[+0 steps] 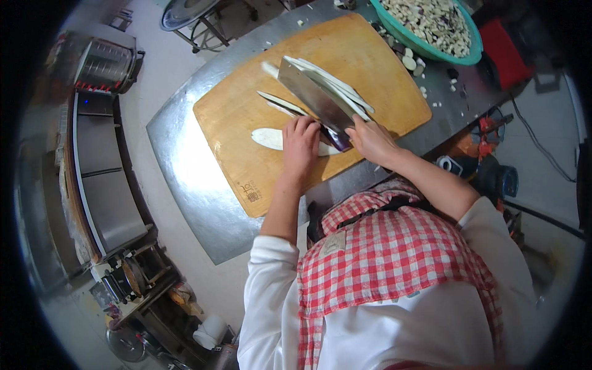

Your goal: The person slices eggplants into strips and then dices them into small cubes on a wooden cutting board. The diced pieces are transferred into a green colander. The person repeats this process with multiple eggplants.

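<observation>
My right hand (373, 142) grips a broad cleaver (314, 92), its blade angled across the wooden cutting board (384, 60). With its fingers, my left hand (300, 144) presses on pieces of purple-skinned eggplant (340, 140) just left of the blade. A narrow cut eggplant piece (283, 102) extends away from those fingers. One flat pale slice (268, 138) lies on the board, partly hidden under the left hand. Beyond the cleaver, long white eggplant strips (340, 88) rest along the blade's far side. The cleaver's handle is mostly covered by my right hand.
A turquoise basin (432, 48) full of diced eggplant stands at the table's far right. Rounds and scraps (409, 62) lie beside it on the metal table (194, 203). A round-topped stool (189, 14) stands beyond the table, and steel equipment (104, 171) lines the left.
</observation>
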Demonstrator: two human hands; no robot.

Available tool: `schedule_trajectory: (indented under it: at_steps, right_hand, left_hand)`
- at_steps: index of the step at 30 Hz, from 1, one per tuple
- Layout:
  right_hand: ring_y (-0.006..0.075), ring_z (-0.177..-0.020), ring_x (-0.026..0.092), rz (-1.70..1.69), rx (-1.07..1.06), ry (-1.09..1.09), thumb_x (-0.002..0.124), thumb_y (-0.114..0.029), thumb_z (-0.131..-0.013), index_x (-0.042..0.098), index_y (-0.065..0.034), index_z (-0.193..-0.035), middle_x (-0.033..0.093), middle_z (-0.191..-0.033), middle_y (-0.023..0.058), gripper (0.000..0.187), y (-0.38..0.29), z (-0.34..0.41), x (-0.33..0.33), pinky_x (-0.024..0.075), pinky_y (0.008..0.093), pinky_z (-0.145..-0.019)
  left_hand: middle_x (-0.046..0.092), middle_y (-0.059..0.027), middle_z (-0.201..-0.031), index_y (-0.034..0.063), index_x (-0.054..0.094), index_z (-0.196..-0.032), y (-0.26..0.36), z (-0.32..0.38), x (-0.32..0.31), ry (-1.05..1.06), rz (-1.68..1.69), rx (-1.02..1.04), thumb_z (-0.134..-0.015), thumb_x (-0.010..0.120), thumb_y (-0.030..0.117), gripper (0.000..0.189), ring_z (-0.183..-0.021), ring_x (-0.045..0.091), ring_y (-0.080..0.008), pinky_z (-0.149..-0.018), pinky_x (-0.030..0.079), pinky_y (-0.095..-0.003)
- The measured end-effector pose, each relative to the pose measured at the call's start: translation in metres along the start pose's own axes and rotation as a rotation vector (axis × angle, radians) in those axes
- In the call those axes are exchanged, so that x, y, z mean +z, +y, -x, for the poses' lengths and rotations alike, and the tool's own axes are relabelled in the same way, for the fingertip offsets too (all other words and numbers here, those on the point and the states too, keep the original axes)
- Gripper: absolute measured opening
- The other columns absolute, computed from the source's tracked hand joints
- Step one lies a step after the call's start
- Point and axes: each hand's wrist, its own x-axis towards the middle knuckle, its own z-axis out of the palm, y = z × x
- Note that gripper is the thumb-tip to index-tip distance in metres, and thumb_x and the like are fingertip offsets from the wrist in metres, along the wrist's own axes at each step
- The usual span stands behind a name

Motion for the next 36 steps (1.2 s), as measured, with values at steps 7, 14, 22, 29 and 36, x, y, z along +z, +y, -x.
schedule_trajectory:
  at_steps: [7,14,22,29,36]
  right_hand:
    - [0.0406,-0.064,0.066,0.207,-0.194,-0.253,0.053,-0.005,-0.087,0.049,0.0043,-0.1,0.064,-0.066,0.0232,0.017,-0.039,0.025,-0.037,0.0518,0.0491,-0.057]
    - [0.0405,-0.06,0.065,0.173,-0.285,-0.195,0.054,-0.018,-0.095,0.049,0.0031,-0.094,0.063,-0.062,0.0212,0.022,-0.022,-0.002,-0.013,0.0495,0.0496,-0.056]
    - [0.0431,-0.059,0.063,0.159,-0.344,-0.146,0.053,-0.017,-0.097,0.048,0.003,-0.096,0.06,-0.059,0.0212,0.021,-0.027,-0.006,0.009,0.0484,0.051,-0.054]
    - [0.0386,-0.064,0.068,0.287,-0.287,-0.272,0.057,-0.002,-0.079,0.053,0.0087,-0.104,0.066,-0.066,0.0211,0.028,-0.054,0.007,-0.009,0.0527,0.0476,-0.056]
    - [0.0387,-0.066,0.069,0.148,-0.272,-0.259,0.057,-0.001,-0.077,0.053,0.0127,-0.107,0.066,-0.069,0.0244,0.033,-0.054,-0.015,-0.001,0.0535,0.0475,-0.056]
  left_hand:
    - [0.057,-0.0114,-0.112,0.0097,0.065,-0.103,-0.006,0.047,-0.015,0.157,-0.098,-0.315,-0.08,0.071,0.009,0.023,-0.103,0.05,-0.0332,-0.092,0.042,-0.0442]
    - [0.056,-0.0131,-0.111,0.0073,0.064,-0.104,-0.009,0.051,-0.024,0.11,-0.064,-0.276,-0.081,0.068,0.005,0.023,-0.106,0.049,-0.0345,-0.091,0.044,-0.0434]
    - [0.06,-0.0135,-0.108,0.0056,0.063,-0.104,-0.017,0.047,-0.014,0.183,-0.013,-0.291,-0.087,0.062,0.001,0.018,-0.104,0.05,-0.0348,-0.09,0.045,-0.0418]
    - [0.059,-0.0146,-0.108,0.0046,0.061,-0.103,-0.019,0.054,-0.01,0.223,-0.001,-0.284,-0.086,0.061,0.001,0.016,-0.104,0.052,-0.0356,-0.09,0.046,-0.0428]
    - [0.059,-0.0148,-0.107,0.0028,0.06,-0.101,-0.022,0.055,-0.015,0.242,0.009,-0.266,-0.086,0.062,0.001,0.016,-0.102,0.054,-0.0355,-0.089,0.046,-0.0423]
